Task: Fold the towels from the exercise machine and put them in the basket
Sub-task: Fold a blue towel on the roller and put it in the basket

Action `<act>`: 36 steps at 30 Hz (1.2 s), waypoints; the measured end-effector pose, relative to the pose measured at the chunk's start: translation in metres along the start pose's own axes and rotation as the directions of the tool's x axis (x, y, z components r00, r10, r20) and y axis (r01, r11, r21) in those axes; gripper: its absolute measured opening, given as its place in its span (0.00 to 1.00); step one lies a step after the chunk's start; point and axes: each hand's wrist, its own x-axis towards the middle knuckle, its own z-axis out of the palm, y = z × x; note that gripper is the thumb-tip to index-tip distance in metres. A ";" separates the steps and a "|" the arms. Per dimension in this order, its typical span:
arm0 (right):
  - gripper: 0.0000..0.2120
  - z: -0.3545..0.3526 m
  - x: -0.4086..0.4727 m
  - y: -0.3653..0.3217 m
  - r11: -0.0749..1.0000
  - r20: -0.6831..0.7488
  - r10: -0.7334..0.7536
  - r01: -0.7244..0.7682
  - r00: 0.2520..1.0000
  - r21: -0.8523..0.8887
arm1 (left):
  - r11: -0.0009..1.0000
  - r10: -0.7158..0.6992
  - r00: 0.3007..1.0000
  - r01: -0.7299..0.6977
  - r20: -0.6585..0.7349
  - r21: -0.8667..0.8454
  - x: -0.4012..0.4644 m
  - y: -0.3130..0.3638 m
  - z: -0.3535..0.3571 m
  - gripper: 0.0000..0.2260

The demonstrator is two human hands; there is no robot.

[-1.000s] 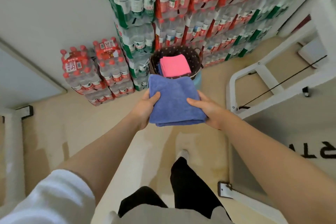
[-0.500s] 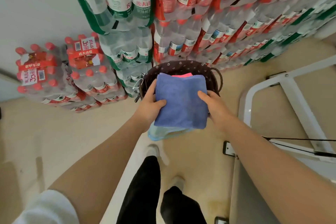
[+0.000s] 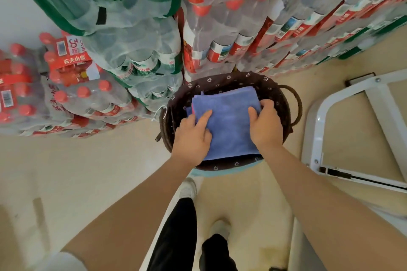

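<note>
The blue towel (image 3: 229, 125) has been brought down into the basket (image 3: 284, 105); a moment ago it was held up above the rim. It now lies folded and flat inside the basket, on top of other cloth. A thin strip of pink is seen at its left edge.

The towel's left side is held by the left hand (image 3: 192, 136), with the thumb laid on top and the other fingers tucked under the edge. The right side is held by the right hand (image 3: 265, 126), with its fingers curled over the far right edge.

The basket is dark brown, with small white flowers on its lining and a loop handle on the right. It is set on the floor, just in front of stacked packs of water bottles (image 3: 141, 55). A white metal frame (image 3: 312, 130) is seen to the right.
</note>
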 end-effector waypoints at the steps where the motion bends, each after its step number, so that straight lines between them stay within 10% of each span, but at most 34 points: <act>1: 0.18 0.004 -0.004 0.001 0.987 -0.086 -0.090 0.077 0.992 -0.144 | 0.989 0.034 0.997 -0.024 -0.066 0.147 -0.001 0.001 0.002 0.29; 5: 0.28 0.020 -0.022 0.014 0.628 0.063 -0.688 0.637 0.723 -0.446 | 0.865 0.310 0.948 -0.250 -0.072 0.435 -0.002 -0.001 0.007 0.31; 10: 0.38 0.017 -0.006 0.053 0.364 0.376 -0.673 0.728 0.637 -0.581 | 0.786 0.297 0.932 -0.362 0.208 0.501 0.001 -0.016 0.015 0.42; 15: 0.44 0.003 0.004 0.058 0.515 0.362 -0.502 0.608 0.785 -0.605 | 0.803 0.197 0.973 -0.229 0.118 0.550 0.007 0.003 0.022 0.44; 22: 0.34 -0.033 -0.044 0.037 0.620 0.286 -0.548 0.611 0.786 -0.492 | 0.855 0.201 0.976 -0.216 0.083 0.471 -0.035 0.015 -0.014 0.36; 36: 0.13 -0.132 -0.238 -0.032 0.362 0.650 -0.646 0.910 0.400 -0.201 | 0.971 -0.182 0.952 0.213 -0.244 0.107 -0.299 0.045 -0.099 0.17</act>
